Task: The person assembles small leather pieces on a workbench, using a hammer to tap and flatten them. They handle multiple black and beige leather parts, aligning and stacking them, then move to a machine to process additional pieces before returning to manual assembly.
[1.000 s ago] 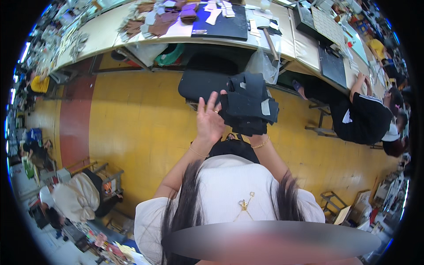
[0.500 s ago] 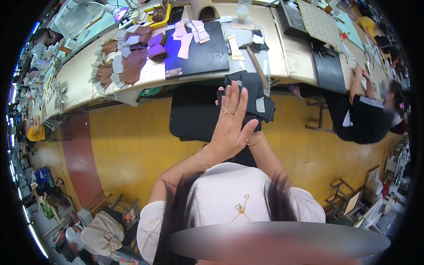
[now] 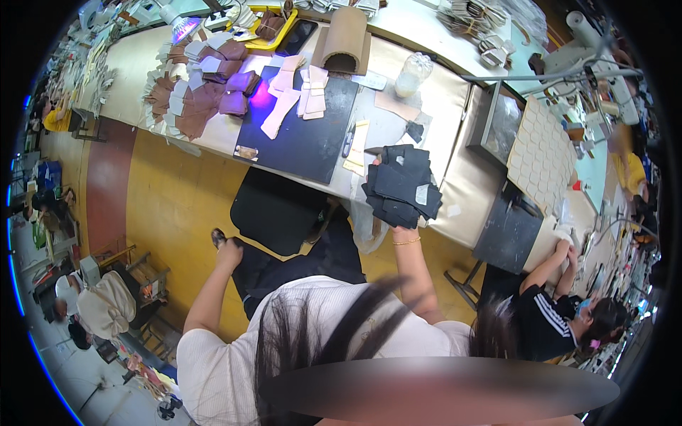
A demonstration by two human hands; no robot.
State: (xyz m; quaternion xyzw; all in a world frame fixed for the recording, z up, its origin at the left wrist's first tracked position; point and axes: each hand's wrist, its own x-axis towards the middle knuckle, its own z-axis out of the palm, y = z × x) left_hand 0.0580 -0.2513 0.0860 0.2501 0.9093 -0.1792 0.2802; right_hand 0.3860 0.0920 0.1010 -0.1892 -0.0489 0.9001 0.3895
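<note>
A loose stack of black cut pieces (image 3: 401, 186), with a small pale patch on one, lies in my right hand (image 3: 405, 233) at the table's front edge. The pieces cover most of that hand; a fingertip shows at the stack's left side. My left hand (image 3: 229, 250) is low on the left, beside the black seat (image 3: 273, 209) and a dark shoe (image 3: 218, 237). Its fingers are too small and dark to read. Left of the stack, a pale strip (image 3: 356, 145) and a pen-like tool (image 3: 348, 142) lie on the table.
A black board (image 3: 298, 149) carries pink cut pieces (image 3: 281, 112). Brown and purple bundles (image 3: 195, 106) lie farther left. A cardboard half-tube (image 3: 344, 42), a yellow tray (image 3: 273, 35) and a clear bottle (image 3: 414, 74) stand behind. A co-worker (image 3: 547, 305) sits at right.
My left hand, raised flat before my chest, has dropped to the lower left. My right hand has brought the black stack forward to the table edge. The view has turned.
</note>
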